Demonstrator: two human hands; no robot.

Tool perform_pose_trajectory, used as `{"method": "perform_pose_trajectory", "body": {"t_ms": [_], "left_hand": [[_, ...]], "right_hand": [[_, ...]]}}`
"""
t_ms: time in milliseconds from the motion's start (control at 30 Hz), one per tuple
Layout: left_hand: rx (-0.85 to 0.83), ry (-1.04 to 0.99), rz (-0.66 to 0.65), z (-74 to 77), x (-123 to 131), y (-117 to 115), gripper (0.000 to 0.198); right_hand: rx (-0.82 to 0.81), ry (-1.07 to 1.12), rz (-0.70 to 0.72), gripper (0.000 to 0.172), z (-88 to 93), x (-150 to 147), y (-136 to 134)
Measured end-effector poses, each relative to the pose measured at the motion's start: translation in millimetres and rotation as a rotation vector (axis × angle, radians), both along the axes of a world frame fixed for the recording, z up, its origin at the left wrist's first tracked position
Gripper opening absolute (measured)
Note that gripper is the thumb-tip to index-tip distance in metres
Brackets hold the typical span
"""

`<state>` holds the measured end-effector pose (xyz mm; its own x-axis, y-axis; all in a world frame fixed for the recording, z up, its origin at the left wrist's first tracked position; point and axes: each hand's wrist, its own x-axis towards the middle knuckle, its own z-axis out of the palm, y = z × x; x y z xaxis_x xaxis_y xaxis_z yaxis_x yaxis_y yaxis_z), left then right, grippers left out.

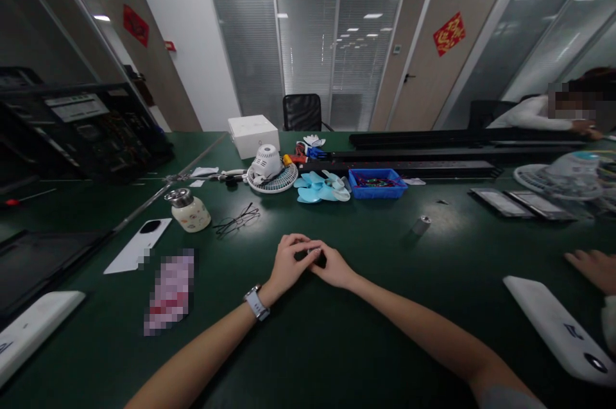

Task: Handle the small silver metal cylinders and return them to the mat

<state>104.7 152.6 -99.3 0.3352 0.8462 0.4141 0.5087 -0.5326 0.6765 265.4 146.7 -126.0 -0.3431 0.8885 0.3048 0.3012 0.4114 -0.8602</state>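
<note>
My left hand (pixel 290 260), with a watch (pixel 256 303) on its wrist, meets my right hand (pixel 335 267) at the middle of the dark green table. The fingertips of both are pinched together around a small shiny thing (pixel 314 251), mostly hidden by the fingers, so its kind does not show. Beyond them lie light-blue fan blades (pixel 321 187) and a blue tray (pixel 378 192) with thin coloured wires or small parts in it. To the right a short silver cylinder (pixel 422 225) stands apart from my hands.
Eyeglasses (pixel 237 219), a cream flask (pixel 191 212) and a white phone (pixel 139 245) lie to the left. Farther back are a white fan part (pixel 270 168) and a white box (pixel 254 135). Another person's hand (pixel 594 269) rests near a white casing (pixel 558 329) at right.
</note>
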Motion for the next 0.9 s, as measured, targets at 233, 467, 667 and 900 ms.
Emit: {"method": "perform_pose_trajectory", "body": {"t_ms": [233,467,667,900], "left_hand": [[0.010,-0.035,0.030,6.4,-12.7,13.2,0.020],[-0.048,0.292,0.187,-18.4,-54.0,19.8,0.021],[-0.077,0.365,0.202,-24.0,-58.5,16.9,0.035],[-0.162,0.030,0.243,-20.5,-68.4,8.0,0.037]], "right_hand": [[-0.166,0.060,0.029,0.039,7.3,9.4,-2.6],[-0.174,0.022,0.035,0.041,11.5,8.6,-3.3],[-0.169,-0.029,-0.009,0.040,19.0,17.9,-6.5],[-0.171,-0.099,-0.316,0.048,7.0,139.9,-30.4]]}}
